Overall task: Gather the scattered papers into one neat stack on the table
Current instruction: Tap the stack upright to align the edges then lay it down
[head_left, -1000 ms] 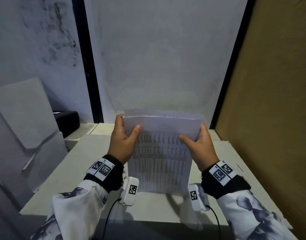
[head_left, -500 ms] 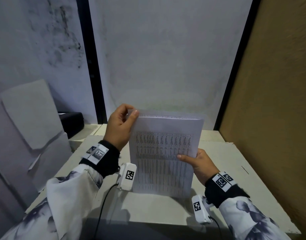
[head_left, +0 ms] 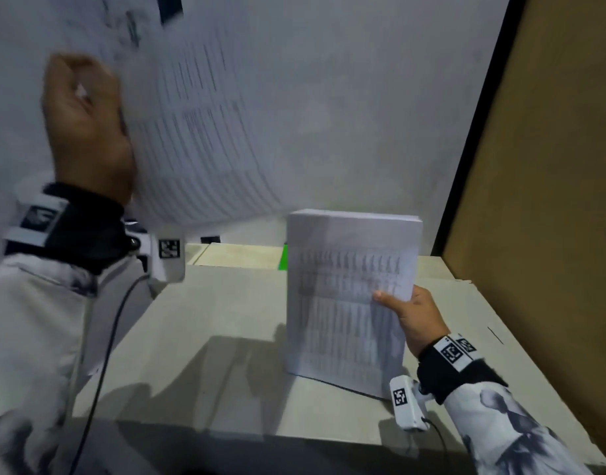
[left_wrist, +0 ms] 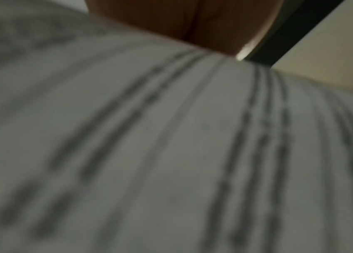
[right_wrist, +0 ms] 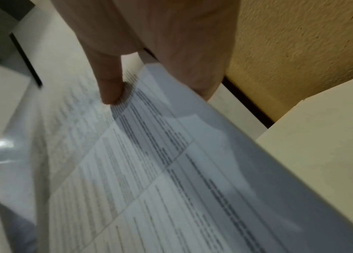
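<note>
My right hand (head_left: 402, 311) grips a stack of printed papers (head_left: 349, 296) by its right edge and holds it upright, its lower edge resting on the beige table (head_left: 209, 323). In the right wrist view the thumb (right_wrist: 110, 82) presses on the stack's front sheet (right_wrist: 171, 171). My left hand (head_left: 85, 132) is raised high at the left and pinches a single printed sheet (head_left: 205, 132), which curves and is blurred by motion. That sheet (left_wrist: 171, 154) fills the left wrist view below the fingers (left_wrist: 182, 25).
A brown textured wall (head_left: 541, 200) stands close on the right of the table. A white wall panel with a black vertical strip (head_left: 473, 132) is behind. A green item (head_left: 283, 257) shows behind the stack at the table's back edge.
My left hand has pulled one sheet off the stack and swung it up and to the left. The right hand keeps the remaining stack upright, now shifted to the right.
</note>
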### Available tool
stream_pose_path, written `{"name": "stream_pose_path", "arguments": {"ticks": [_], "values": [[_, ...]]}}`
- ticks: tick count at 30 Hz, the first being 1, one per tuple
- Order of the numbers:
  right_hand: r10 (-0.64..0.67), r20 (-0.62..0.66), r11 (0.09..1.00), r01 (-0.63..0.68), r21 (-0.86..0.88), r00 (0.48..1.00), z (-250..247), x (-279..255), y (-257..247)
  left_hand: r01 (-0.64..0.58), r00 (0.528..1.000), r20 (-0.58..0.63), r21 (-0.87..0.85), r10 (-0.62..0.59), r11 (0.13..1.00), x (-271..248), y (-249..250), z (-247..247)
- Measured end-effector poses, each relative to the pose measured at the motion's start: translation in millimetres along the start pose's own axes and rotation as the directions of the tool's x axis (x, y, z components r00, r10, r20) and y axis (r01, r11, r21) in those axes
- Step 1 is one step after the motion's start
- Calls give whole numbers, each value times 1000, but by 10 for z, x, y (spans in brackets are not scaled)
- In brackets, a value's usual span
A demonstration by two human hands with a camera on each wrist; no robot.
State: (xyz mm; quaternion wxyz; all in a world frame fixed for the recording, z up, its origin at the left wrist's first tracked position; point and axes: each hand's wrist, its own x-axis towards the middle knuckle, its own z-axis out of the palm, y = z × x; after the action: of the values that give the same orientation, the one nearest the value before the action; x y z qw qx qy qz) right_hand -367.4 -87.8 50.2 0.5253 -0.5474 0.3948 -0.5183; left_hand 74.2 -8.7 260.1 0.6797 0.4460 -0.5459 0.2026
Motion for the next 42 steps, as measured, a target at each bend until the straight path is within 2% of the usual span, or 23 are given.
{"name": "stream_pose_path", "arguments": {"ticks": [2,3,5,7,11,14,17,21,23,28,31,33,36,39,40,42], "values": [[14,-64,1000,-13,18,998,-97,26,-48,117,990,-58,-125,-125,985,-197,289,61],[13,-92,1000,-11,22,996,-144,31,-91,145,988,-37,-154,-153,977,-314,443,107],[-20,-118,1000,18,-12,993,-209,46,-205,184,981,90,-156,-172,971,-554,601,236],[-69,-96,994,61,-85,993,-213,78,-320,270,942,246,-146,-230,952,-694,577,406],[-125,-62,982,114,-153,990,-121,123,-506,325,867,460,-235,-189,916,-959,647,754],[-158,-28,984,155,-93,987,-33,88,-625,413,821,515,-234,-248,880,-1132,638,971],[-165,20,986,165,-30,986,50,23,-721,473,801,525,-260,-288,842,-1240,593,1128],[-129,87,992,127,26,988,61,-54,-777,582,775,485,-297,-405,757,-1295,621,1245],[-98,107,994,92,55,989,74,-102,-764,589,779,449,-285,-438,756,-1338,648,1281],[-52,101,995,42,94,994,116,-173,-586,455,872,290,-177,-395,873,-1490,771,1317],[-21,84,997,15,79,996,111,-174,-485,417,896,221,-126,-384,900,-1595,819,1351],[-14,78,998,10,62,997,128,-182,-412,441,893,152,-105,-424,891,-1689,822,1413],[24,64,997,-29,77,998,224,-233,-323,506,862,62,-96,-503,857,-1841,844,1509],[29,-24,992,-26,126,999,290,-324,-233,550,833,-2,-109,-553,828,-1963,846,1569],[5,-25,987,-1,161,1000,303,-347,-205,550,830,-26,-125,-557,826,-1983,834,1572],[-64,51,970,50,240,997,296,-384,-119,553,823,-54,-158,-566,818,-2003,816,1557]]}}
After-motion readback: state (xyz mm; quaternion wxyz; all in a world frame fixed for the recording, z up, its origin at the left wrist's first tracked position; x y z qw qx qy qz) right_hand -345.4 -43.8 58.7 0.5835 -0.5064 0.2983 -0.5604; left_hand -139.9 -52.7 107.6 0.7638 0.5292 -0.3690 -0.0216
